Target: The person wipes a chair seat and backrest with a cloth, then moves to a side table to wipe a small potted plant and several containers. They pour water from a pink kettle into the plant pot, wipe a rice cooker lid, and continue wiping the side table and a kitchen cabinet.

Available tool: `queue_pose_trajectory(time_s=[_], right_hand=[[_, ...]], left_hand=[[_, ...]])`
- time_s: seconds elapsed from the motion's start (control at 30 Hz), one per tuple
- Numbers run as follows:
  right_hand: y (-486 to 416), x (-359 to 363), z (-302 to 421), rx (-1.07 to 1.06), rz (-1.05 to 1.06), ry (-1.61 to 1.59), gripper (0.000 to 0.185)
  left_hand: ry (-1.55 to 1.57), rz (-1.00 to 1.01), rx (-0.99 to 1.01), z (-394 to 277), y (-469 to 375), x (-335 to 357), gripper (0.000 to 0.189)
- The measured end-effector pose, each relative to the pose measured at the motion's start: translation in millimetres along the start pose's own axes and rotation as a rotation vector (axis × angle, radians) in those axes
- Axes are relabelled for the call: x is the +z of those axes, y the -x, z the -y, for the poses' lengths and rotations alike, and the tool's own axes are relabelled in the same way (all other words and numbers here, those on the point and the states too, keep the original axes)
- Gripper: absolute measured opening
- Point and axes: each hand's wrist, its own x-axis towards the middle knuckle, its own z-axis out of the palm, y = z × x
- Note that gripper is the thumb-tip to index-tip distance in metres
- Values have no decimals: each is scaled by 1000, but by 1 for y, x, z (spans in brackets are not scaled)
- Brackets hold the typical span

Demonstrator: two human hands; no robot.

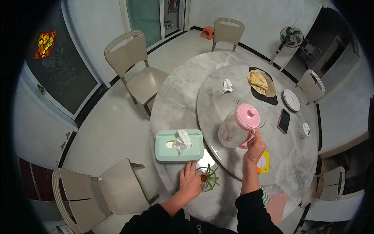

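Note:
My right hand [255, 147] is closed around the pink handle of a clear glass pitcher [232, 131]. The pitcher has a pink lid [248, 115] and a floral print, and it is over the round marble turntable [213, 87]. My left hand [189, 180] rests low over the table, fingers spread and pointing at a mint-green tissue box [179, 147]. Beside its thumb is a small green plant [209, 177] in a round glass vessel; whether the thumb touches the glass, I cannot tell. A tissue [183, 141] sticks up from the box's slot.
On the turntable lie folded flatbreads [258, 80] on a dark board, a crumpled tissue [227, 86], a plate [291, 100], a smartphone [283, 121], a white tub [304, 130] and a yellow packet [263, 163]. A pink cloth [277, 206] hangs at the table's near edge. Chairs [146, 83] surround it.

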Motion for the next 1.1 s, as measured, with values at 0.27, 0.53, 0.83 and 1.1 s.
queue_pose_trajectory(time_s=[0.27,0.53,0.83,1.1], right_hand=[[19,-29,22,-50,79,-39,36],[60,-75,91,-103,164,6,32],[122,-135,171,-75,202,191,42],[166,-159,192,189,288,386,38]], left_hand=[[140,-140,22,5,-2,9,37],[100,-236,103,7,1,-10,38],[85,-289,211,-11,-2,-50,34],[136,-159,189,-41,0,-59,31]])
